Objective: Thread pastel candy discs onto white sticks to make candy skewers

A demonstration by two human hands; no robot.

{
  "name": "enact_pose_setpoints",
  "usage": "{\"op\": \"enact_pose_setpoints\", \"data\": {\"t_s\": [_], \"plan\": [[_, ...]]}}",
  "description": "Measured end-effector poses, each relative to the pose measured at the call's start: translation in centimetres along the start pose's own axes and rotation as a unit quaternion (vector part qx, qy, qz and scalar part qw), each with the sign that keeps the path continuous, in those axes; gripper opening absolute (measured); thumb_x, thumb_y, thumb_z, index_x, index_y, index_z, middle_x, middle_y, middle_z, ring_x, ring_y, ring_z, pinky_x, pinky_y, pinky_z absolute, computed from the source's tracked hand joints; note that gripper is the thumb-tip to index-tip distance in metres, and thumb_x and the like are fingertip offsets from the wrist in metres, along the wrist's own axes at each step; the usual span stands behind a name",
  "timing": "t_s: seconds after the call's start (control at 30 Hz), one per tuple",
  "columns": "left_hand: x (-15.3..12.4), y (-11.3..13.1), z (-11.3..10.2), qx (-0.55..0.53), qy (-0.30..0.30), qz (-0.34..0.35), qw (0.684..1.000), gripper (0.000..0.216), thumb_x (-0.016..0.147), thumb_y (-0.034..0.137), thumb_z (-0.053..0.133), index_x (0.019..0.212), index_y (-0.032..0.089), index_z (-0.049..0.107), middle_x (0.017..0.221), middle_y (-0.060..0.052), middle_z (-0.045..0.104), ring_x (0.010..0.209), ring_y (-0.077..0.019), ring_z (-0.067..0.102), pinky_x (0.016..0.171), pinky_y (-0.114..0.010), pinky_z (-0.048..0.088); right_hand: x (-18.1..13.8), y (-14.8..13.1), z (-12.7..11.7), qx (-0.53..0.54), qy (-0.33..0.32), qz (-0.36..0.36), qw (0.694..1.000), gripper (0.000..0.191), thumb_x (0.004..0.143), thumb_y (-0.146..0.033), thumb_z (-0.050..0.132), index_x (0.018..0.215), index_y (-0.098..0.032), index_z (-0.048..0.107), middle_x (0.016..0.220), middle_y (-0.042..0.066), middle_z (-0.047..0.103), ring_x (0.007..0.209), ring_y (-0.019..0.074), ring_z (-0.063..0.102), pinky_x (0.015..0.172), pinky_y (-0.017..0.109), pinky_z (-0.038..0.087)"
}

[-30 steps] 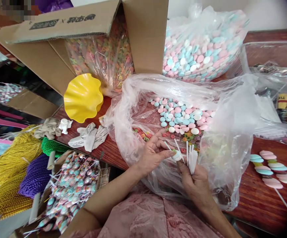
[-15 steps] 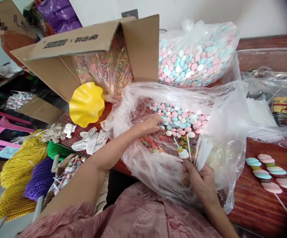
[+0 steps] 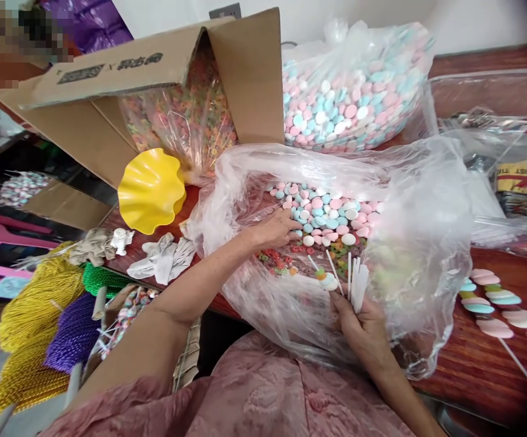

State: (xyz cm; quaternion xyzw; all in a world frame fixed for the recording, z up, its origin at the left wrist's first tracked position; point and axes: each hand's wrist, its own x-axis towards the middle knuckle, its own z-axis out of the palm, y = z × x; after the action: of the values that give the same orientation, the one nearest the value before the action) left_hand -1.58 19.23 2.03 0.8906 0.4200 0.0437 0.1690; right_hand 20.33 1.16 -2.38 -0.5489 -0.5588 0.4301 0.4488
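Note:
My right hand (image 3: 361, 325) is closed around a bundle of white sticks (image 3: 358, 282). One stick in its grip carries a white disc candy (image 3: 328, 281) with small green and orange ring pieces. My left hand (image 3: 276, 229) reaches into the open clear plastic bag (image 3: 263, 303); its fingers are bunched at the edge of a pile of pink, blue and white disc candies (image 3: 322, 212). A blue candy lies at the fingertips, but whether they grip it is hard to see. Small red, orange and green rings (image 3: 278, 260) lie nearer me in the bag.
Behind stand a cardboard box (image 3: 254, 79) holding bagged rings and a full bag of disc candies (image 3: 354, 103). A yellow wavy bowl (image 3: 151, 191) and gloves (image 3: 163, 258) are left. Candy skewers (image 3: 495, 328) lie right. Bead strands (image 3: 40, 303) hang at the lower left.
The view has shifted slightly. My right hand and its sticks have moved a little left, with the sticks more upright. My left hand stays at the candy pile.

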Motion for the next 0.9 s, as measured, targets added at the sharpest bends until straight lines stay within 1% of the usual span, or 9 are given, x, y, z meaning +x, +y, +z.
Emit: {"op": "enact_pose_setpoints", "data": {"t_s": [0.2, 0.27, 0.33, 0.4, 0.47, 0.57, 0.67, 0.8, 0.9], "plan": [[0.2, 0.7, 0.2, 0.013, 0.005, -0.005, 1.000, 0.012, 0.080, 0.017, 0.061, 0.077, 0.013, 0.072, 0.094, -0.013, 0.063, 0.093, -0.0264, 0.058, 0.089, -0.040, 0.046, -0.1, -0.1, 0.0, -0.034, 0.006, -0.016, 0.999, 0.028, 0.096, -0.039, 0.060, 0.076, -0.019, 0.060, 0.059, -0.004, 0.050, 0.049, 0.0114, 0.045, 0.047, 0.024, 0.038], [-0.3, 0.8, 0.1, -0.037, 0.031, -0.022, 0.999, 0.005, 0.073, 0.012, 0.064, 0.073, 0.013, 0.069, 0.088, -0.011, 0.064, 0.090, -0.0256, 0.059, 0.086, -0.039, 0.047, -0.1, -0.3, 0.0, -0.030, 0.006, -0.019, 0.999, 0.027, 0.096, -0.039, 0.059, 0.078, -0.019, 0.061, 0.059, -0.004, 0.049, 0.049, 0.0116, 0.045, 0.047, 0.024, 0.038], [-1.5, 1.0, 0.0, -0.150, 0.077, -0.066, 0.983, 0.006, 0.068, 0.010, 0.067, 0.072, 0.014, 0.067, 0.079, -0.006, 0.064, 0.081, -0.0215, 0.059, 0.079, -0.035, 0.049, 0.0, -0.5, -0.1, -0.038, 0.012, -0.026, 0.999, 0.027, 0.096, -0.039, 0.059, 0.077, -0.019, 0.062, 0.059, -0.004, 0.050, 0.049, 0.0117, 0.046, 0.047, 0.024, 0.038], [-3.2, 1.3, 0.1, -0.322, 0.137, -0.113, 0.930, 0.016, 0.065, 0.013, 0.074, 0.080, 0.015, 0.069, 0.076, -0.001, 0.064, 0.074, -0.0166, 0.060, 0.073, -0.031, 0.050, 0.0, -0.7, -0.3, -0.052, 0.016, -0.035, 0.998, 0.027, 0.096, -0.038, 0.060, 0.076, -0.019, 0.062, 0.058, -0.004, 0.051, 0.048, 0.0117, 0.046, 0.047, 0.024, 0.038], [-5.1, 2.1, 0.3, -0.480, 0.179, -0.138, 0.848, 0.035, 0.061, 0.021, 0.084, 0.093, 0.016, 0.072, 0.079, 0.000, 0.068, 0.068, -0.0131, 0.061, 0.067, -0.028, 0.051, 0.2, -1.3, -0.3, -0.065, 0.010, -0.052, 0.996, 0.026, 0.096, -0.036, 0.059, 0.077, -0.019, 0.063, 0.059, -0.004, 0.052, 0.048, 0.0119, 0.046, 0.047, 0.024, 0.038], [-7.5, 3.7, 0.8, -0.589, 0.215, -0.133, 0.767, 0.040, 0.059, 0.031, 0.091, 0.094, 0.018, 0.077, 0.083, -0.003, 0.073, 0.067, -0.0128, 0.064, 0.062, -0.026, 0.052, 0.6, -2.5, 0.3, -0.088, -0.007, -0.101, 0.991, 0.023, 0.097, -0.032, 0.055, 0.079, -0.020, 0.063, 0.060, -0.003, 0.054, 0.051, 0.0131, 0.049, 0.050, 0.025, 0.041], [-9.0, 5.5, 1.2, -0.614, 0.265, -0.118, 0.734, 0.030, 0.058, 0.032, 0.094, 0.082, 0.020, 0.081, 0.090, -0.004, 0.076, 0.079, -0.0158, 0.069, 0.069, -0.027, 0.057, 1.1, -3.5, 1.0, -0.117, -0.020, -0.151, 0.981, 0.019, 0.097, -0.028, 0.053, 0.083, -0.020, 0.065, 0.065, -0.001, 0.061, 0.057, 0.0148, 0.055, 0.056, 0.026, 0.044], [-9.9, 6.9, 1.3, -0.636, 0.283, -0.122, 0.707, 0.028, 0.065, 0.033, 0.091, 0.090, 0.024, 0.082, 0.099, -0.004, 0.077, 0.089, -0.0168, 0.071, 0.078, -0.028, 0.061, 1.3, -3.8, 1.5, -0.142, -0.021, -0.171, 0.975, 0.016, 0.096, -0.026, 0.052, 0.094, -0.020, 0.067, 0.067, 0.000, 0.064, 0.057, 0.0160, 0.057, 0.056, 0.027, 0.045], [-10.1, 7.1, 1.7, -0.654, 0.288, -0.135, 0.687, 0.031, 0.065, 0.032, 0.091, 0.093, 0.022, 0.081, 0.095, -0.003, 0.077, 0.084, -0.0163, 0.072, 0.078, -0.031, 0.063, 1.0, -3.9, 1.4, -0.147, -0.017, -0.161, 0.976, 0.018, 0.097, -0.027, 0.052, 0.087, -0.021, 0.065, 0.064, 0.000, 0.061, 0.056, 0.0159, 0.056, 0.055, 0.027, 0.044]]}}
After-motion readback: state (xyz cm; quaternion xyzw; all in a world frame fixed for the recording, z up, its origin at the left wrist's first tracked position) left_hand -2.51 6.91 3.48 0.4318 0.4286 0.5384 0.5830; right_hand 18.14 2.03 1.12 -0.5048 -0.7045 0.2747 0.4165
